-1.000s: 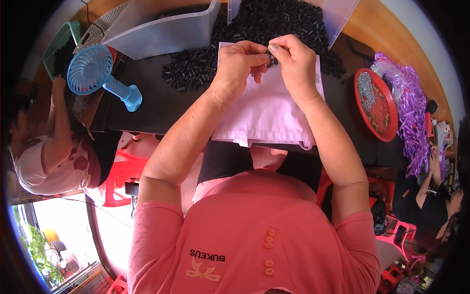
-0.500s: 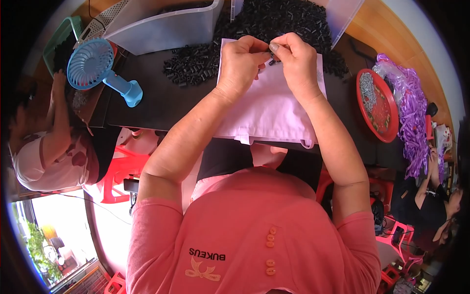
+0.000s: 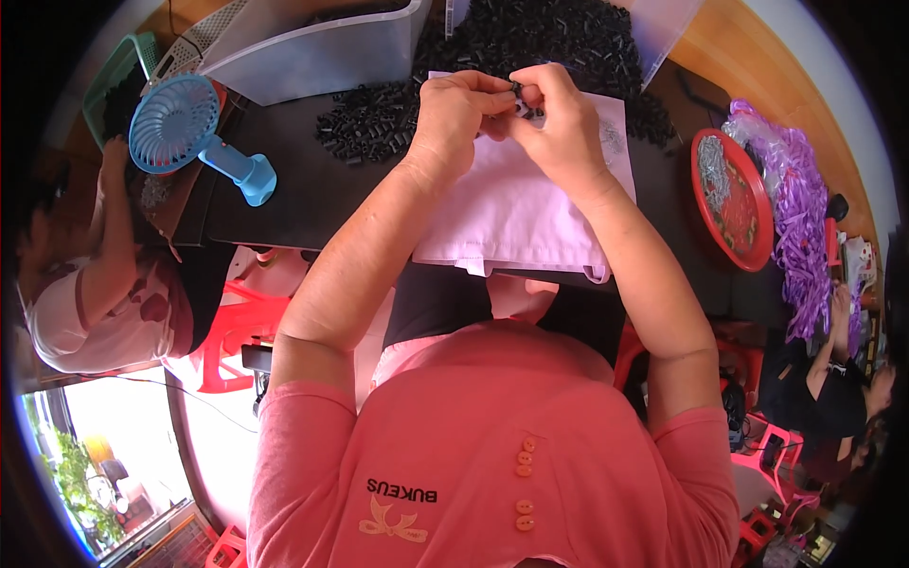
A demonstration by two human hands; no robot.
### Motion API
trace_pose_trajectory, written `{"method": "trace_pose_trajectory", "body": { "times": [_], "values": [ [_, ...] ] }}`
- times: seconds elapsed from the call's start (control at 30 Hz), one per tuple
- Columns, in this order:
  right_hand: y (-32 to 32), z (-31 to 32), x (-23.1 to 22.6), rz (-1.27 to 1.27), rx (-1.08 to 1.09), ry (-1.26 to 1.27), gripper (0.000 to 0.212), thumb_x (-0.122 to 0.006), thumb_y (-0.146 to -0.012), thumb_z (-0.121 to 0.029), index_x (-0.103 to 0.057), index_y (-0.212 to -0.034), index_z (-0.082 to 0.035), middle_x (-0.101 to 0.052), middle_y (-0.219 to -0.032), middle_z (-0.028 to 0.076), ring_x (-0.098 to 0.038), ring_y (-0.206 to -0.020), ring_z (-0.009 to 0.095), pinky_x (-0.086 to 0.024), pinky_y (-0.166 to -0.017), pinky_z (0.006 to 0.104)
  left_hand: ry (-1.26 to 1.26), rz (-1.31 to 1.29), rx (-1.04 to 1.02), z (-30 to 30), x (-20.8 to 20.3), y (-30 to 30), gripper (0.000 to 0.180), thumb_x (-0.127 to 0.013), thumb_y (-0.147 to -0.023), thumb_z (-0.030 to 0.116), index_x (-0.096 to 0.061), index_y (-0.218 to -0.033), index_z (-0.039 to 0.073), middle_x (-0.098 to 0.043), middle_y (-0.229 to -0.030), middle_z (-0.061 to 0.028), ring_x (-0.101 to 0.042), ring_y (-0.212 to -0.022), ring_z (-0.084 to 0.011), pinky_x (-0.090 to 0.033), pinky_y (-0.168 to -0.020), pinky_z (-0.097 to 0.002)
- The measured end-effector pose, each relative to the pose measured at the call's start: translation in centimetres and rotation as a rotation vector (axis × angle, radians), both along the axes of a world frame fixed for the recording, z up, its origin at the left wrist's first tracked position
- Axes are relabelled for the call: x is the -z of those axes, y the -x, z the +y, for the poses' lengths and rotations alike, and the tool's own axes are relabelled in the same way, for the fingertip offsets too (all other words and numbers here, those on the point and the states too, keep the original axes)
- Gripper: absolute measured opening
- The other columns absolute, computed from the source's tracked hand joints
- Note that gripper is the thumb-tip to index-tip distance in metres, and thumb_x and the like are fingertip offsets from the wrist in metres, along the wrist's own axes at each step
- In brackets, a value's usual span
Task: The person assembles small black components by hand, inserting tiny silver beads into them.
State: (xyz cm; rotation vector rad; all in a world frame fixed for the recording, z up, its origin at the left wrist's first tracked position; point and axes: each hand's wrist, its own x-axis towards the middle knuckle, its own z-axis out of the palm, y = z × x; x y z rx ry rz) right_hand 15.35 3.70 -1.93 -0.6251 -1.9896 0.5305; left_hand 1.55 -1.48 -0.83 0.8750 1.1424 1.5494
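Observation:
My left hand (image 3: 452,115) and my right hand (image 3: 561,128) meet over a pale pink cloth (image 3: 525,213) at the middle of the dark table. A small black piece (image 3: 517,90) is pinched between the fingertips of both hands; its exact shape is too small and covered to tell. Below it, partly behind my right fingers, more dark bits show. Just beyond the hands spreads a heap of short black tube-like pieces (image 3: 540,43). Thin silvery bits (image 3: 611,137) lie on the cloth to the right of my right hand.
Left stand a translucent bin (image 3: 312,68) and a blue handheld fan (image 3: 177,123). At the right are a red tray (image 3: 757,248) with small silvery metal pieces and a bunch of purple straps (image 3: 797,218). Other people sit at both sides. A red stool (image 3: 222,346) stands at lower left.
My right hand has turned and its fingers are now more bent around the small piece. My left hand has shifted slightly left. The silvery bits on the cloth are more exposed.

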Motion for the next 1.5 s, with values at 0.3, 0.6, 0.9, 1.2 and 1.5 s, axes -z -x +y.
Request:
{"method": "trace_pose_trajectory", "body": {
  "times": [0.3,0.6,0.9,1.2,1.5],
  "values": [
    [0.0,0.9,0.6,-0.079,0.236,-0.470,0.029,-0.070,-0.064,-0.010,-0.055,-0.089,-0.010,-0.060,-0.078,0.006,-0.060,-0.060,0.027,-0.049,-0.054,0.0371,0.000,-0.091,0.135,0.0,0.2,0.1,0.015,-0.063,-0.088,0.008,-0.066,-0.092,-0.006,-0.066,-0.081,-0.0120,-0.062,-0.069,-0.0201,-0.051,-0.065,-0.0312],
    [-0.9,0.7,-0.2,-0.086,0.211,-0.464,0.024,-0.069,-0.065,-0.010,-0.054,-0.084,-0.007,-0.059,-0.071,0.007,-0.061,-0.056,0.026,-0.047,-0.049,0.0365,0.014,-0.122,0.253,-0.7,-1.1,-0.6,0.023,-0.059,-0.094,0.017,-0.066,-0.092,-0.004,-0.065,-0.082,-0.0098,-0.060,-0.071,-0.0180,-0.048,-0.062,-0.0317],
    [-1.8,2.5,-1.6,-0.202,0.114,0.193,0.036,-0.075,-0.074,-0.034,-0.066,-0.099,-0.010,-0.069,-0.082,0.010,-0.067,-0.081,0.029,-0.051,-0.068,0.0378,-0.267,0.235,-0.165,-2.0,-4.8,1.2,0.014,-0.067,-0.083,0.007,-0.067,-0.083,-0.007,-0.067,-0.073,-0.0125,-0.064,-0.058,-0.0172,-0.050,-0.052,-0.0262],
    [-4.8,3.6,-1.6,-0.989,0.262,-0.088,0.017,-0.060,-0.075,-0.010,-0.071,-0.088,-0.010,-0.068,-0.087,0.012,-0.066,-0.086,0.032,-0.051,-0.076,0.0431,-0.437,1.086,-0.666,0.4,-10.1,7.7,0.014,-0.068,-0.079,0.008,-0.070,-0.088,-0.002,-0.066,-0.075,-0.0079,-0.062,-0.064,-0.0137,-0.047,-0.056,-0.0243],
    [-4.0,3.6,1.7,-0.569,0.177,-0.311,0.009,-0.066,-0.074,-0.008,-0.069,-0.083,-0.010,-0.064,-0.086,0.005,-0.061,-0.091,0.027,-0.047,-0.077,0.0398,-0.184,1.505,0.022,1.4,1.2,-0.4,0.015,-0.072,-0.071,0.016,-0.067,-0.080,0.005,-0.066,-0.081,-0.0134,-0.066,-0.077,-0.0309,-0.052,-0.070,-0.0403]
  ]
}}
